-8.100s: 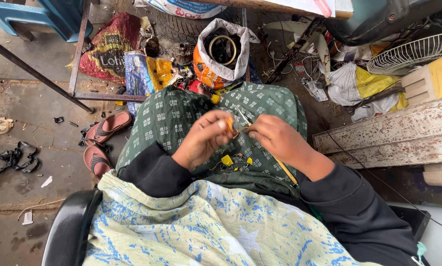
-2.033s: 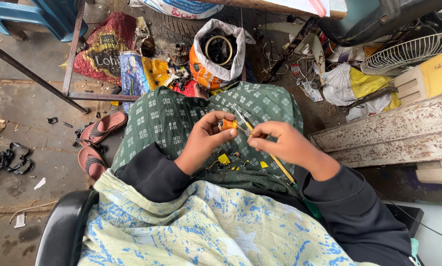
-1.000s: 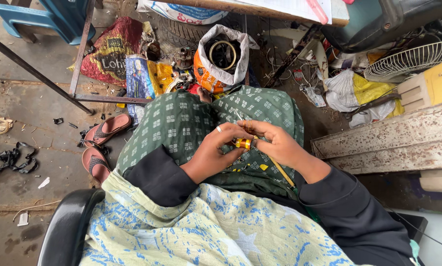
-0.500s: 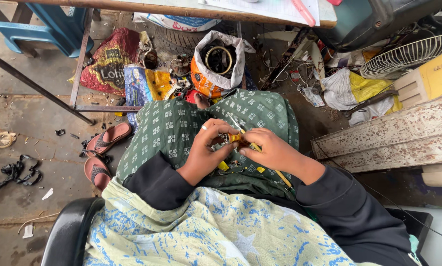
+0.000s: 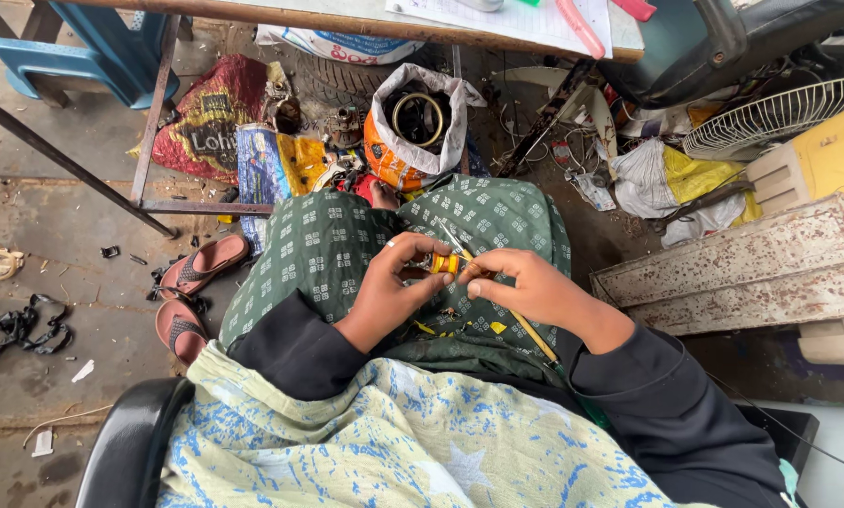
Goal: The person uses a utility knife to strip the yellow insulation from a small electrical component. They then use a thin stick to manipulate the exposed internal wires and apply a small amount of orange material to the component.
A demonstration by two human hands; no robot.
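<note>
Printed green cloth (image 5: 328,254) over the lap, matt; small yellow part (image 5: 445,264), glossy plastic; rusted metal rails (image 5: 723,273), rough; sandals (image 5: 201,268), smooth rubber; chair edge (image 5: 126,442), glossy black.

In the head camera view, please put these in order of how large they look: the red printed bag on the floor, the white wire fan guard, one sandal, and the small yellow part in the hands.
1. white wire fan guard, cut off by the frame edge
2. red printed bag, looks nearly alike, so this order is unsure
3. sandal
4. small yellow part, smallest although nearest the camera
</note>
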